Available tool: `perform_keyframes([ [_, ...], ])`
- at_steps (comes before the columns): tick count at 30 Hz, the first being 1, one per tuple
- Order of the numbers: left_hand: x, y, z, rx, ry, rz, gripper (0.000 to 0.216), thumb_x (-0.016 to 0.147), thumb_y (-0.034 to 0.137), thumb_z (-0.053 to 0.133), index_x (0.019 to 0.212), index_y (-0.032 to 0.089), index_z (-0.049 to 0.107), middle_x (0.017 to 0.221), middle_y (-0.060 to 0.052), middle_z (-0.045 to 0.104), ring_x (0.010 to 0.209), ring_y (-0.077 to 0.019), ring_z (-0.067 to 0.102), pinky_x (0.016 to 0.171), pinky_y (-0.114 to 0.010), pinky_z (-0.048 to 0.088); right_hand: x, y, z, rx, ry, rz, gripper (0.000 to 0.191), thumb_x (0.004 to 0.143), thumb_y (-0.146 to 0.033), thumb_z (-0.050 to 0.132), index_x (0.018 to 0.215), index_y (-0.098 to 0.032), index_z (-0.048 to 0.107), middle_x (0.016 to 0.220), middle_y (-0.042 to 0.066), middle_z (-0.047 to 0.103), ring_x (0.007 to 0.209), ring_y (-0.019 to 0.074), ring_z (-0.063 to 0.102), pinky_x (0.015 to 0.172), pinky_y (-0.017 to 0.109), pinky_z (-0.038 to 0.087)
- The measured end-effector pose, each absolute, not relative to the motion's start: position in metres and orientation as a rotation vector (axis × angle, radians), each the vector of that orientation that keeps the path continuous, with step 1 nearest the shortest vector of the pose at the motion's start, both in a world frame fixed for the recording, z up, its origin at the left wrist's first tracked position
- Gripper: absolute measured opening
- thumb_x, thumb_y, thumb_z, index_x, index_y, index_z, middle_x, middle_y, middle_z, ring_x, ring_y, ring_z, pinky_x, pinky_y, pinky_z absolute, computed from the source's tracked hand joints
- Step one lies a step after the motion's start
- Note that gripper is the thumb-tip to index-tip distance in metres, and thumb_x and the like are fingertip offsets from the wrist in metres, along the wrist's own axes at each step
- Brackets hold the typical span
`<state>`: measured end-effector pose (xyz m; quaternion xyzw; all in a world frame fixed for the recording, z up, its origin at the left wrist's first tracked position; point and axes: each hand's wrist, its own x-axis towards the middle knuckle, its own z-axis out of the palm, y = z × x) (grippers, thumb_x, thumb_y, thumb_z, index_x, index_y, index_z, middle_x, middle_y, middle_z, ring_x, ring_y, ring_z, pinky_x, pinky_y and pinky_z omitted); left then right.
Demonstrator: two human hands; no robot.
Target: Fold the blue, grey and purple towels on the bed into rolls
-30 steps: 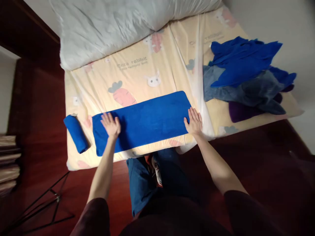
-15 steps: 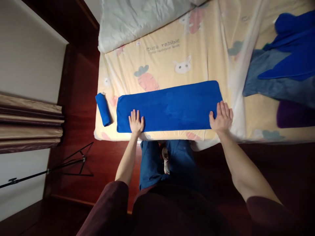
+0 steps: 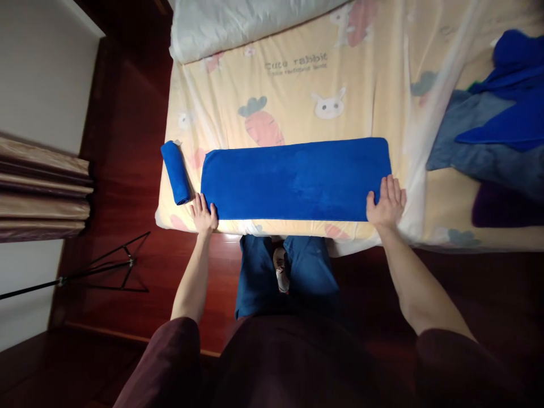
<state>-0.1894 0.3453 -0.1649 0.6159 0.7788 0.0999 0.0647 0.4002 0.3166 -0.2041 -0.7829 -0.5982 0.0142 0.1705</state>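
Fingers (image 3: 390, 187) forward, both thumbs (image 3: 371, 200) inward

puffy pale bedding (image 3: 246, 28) lies at the far side of a yellow sheet (image 3: 221, 122) with carrots (image 3: 263, 127) and bunnies (image 3: 328, 107), and to the left a black stand (image 3: 131, 262) with thin legs is on the red floor (image 3: 119, 141) near a gold and brown curtain (image 3: 42, 190).

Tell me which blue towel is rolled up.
The small blue roll beside the left hand: it forms a tight cylinder. The long blue towel reaching to the right hand lies flat, and the crumpled blue towel rests on grey cloth.
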Motion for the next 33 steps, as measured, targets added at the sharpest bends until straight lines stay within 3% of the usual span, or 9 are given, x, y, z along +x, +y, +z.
perform_keyframes([
  [5,-0.177,0.368,-0.144,2.048,2.214,0.319,0.069,0.104,0.044,0.028,0.161,0.005,0.03,0.172,-0.016,0.015,0.161,-0.0264,0.005,0.13,-0.051,0.0,0.398,0.316,-0.2,-2.216,-1.7,0.053,0.064,0.102,-0.037,0.033,0.16,-0.011,0.035,0.165,0.017,0.038,0.156,0.0296,0.03,0.126,0.057,0.022],
  [8,-0.163,0.419,-0.138,2.126,2.085,0.304,0.073,0.104,0.047,0.029,0.162,0.004,0.026,0.172,-0.015,0.015,0.161,-0.0243,0.007,0.131,-0.048,0.004,0.399,0.316,-0.202,-2.206,-1.702,0.038,0.064,0.102,-0.037,0.034,0.159,-0.011,0.036,0.164,0.017,0.038,0.156,0.0294,0.03,0.127,0.056,0.021],
  [14,-0.163,0.523,-0.153,1.98,2.079,0.112,0.081,0.104,0.053,0.034,0.16,-0.003,0.022,0.17,-0.022,0.017,0.16,-0.0299,0.01,0.13,-0.053,0.008,0.401,0.316,-0.205,-2.205,-1.708,0.015,0.064,0.103,-0.039,0.033,0.16,-0.012,0.035,0.164,0.016,0.038,0.155,0.0316,0.031,0.125,0.059,0.024],
  [20,-0.179,0.533,-0.154,1.935,2.106,0.059,0.081,0.107,0.052,0.031,0.161,-0.006,0.014,0.171,-0.024,0.009,0.16,-0.0343,0.006,0.129,-0.055,0.005,0.402,0.317,-0.204,-2.238,-1.724,0.051,0.064,0.103,-0.036,0.032,0.163,-0.015,0.029,0.167,0.014,0.033,0.157,0.0305,0.026,0.126,0.059,0.022],
  [23,-0.176,0.481,-0.142,2.042,2.039,0.166,0.077,0.106,0.05,0.03,0.163,0.0,0.015,0.173,-0.019,0.005,0.161,-0.0325,-0.001,0.129,-0.055,0.003,0.404,0.318,-0.204,-2.248,-1.719,0.079,0.065,0.102,-0.034,0.034,0.163,-0.014,0.028,0.167,0.015,0.033,0.157,0.0307,0.026,0.126,0.06,0.021],
  [26,-0.168,0.373,-0.128,2.115,1.86,0.197,0.071,0.103,0.046,0.035,0.165,0.012,0.024,0.173,-0.011,0.013,0.161,-0.0298,0.002,0.13,-0.057,0.009,0.404,0.318,-0.205,-2.255,-1.712,0.08,0.065,0.101,-0.034,0.035,0.163,-0.015,0.028,0.168,0.014,0.032,0.157,0.0298,0.026,0.127,0.059,0.02],
  [31,-0.127,0.123,-0.129,1.887,1.7,0.081,0.064,0.102,0.038,0.035,0.164,0.029,0.029,0.161,-0.01,0.045,0.154,-0.0267,0.034,0.126,-0.052,0.034,0.401,0.318,-0.201,-2.282,-1.728,0.079,0.066,0.102,-0.037,0.028,0.162,-0.01,0.03,0.168,0.015,0.031,0.158,0.0271,0.023,0.128,0.056,0.019],
  [33,-0.107,0.051,-0.138,1.764,1.803,0.107,0.065,0.103,0.036,0.031,0.166,0.03,0.022,0.163,-0.01,0.041,0.153,-0.0252,0.037,0.122,-0.05,0.041,0.397,0.321,-0.193,-2.314,-1.732,0.125,0.068,0.102,-0.037,0.026,0.161,-0.006,0.029,0.168,0.017,0.029,0.158,0.028,0.022,0.128,0.057,0.016],
])
